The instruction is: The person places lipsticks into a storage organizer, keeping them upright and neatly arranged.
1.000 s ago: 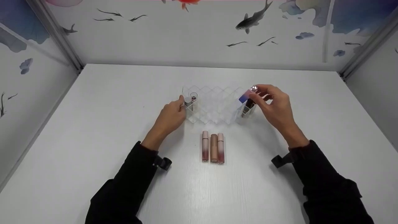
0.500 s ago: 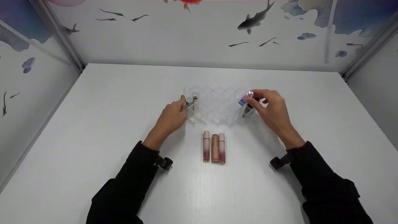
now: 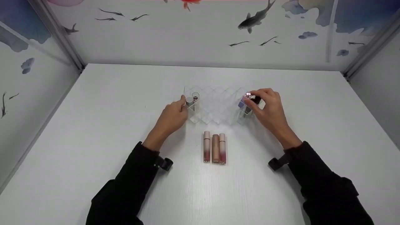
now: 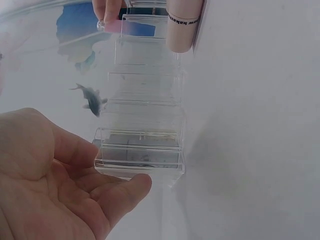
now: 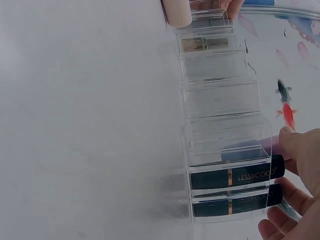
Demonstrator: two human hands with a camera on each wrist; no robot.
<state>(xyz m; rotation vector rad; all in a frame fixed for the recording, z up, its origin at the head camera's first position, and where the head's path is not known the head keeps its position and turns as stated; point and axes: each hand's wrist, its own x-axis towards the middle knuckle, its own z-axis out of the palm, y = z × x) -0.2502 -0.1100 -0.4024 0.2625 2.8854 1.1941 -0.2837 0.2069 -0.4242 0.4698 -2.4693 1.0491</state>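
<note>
A clear acrylic lipstick organizer (image 3: 218, 107) with diamond-patterned slots stands on the white table. My left hand (image 3: 172, 115) grips its left end, thumb and fingers on either side in the left wrist view. At the other end, my right hand (image 3: 270, 109) pinches a pink-to-blue lipstick tube (image 5: 242, 151) by its pink part, near a shiny ball top. Its blue end is down inside a slot. Beside it in the right wrist view, two dark green lipsticks (image 5: 230, 174) fill the end slots. A silver-capped tube (image 3: 189, 102) and a clear-topped tube (image 3: 195, 97) occupy the left end.
In front of the organizer lie two pink lip gloss tubes (image 3: 206, 147) and a tan tube (image 3: 215, 148), side by side. White panels printed with fish (image 3: 254, 20) enclose the table (image 3: 109, 103) at the back and sides.
My right hand has moved left and slightly down, lowering the pink-to-blue lipstick tube from a tilt above the organizer into a slot. The left hand stays at the organizer's left end.
</note>
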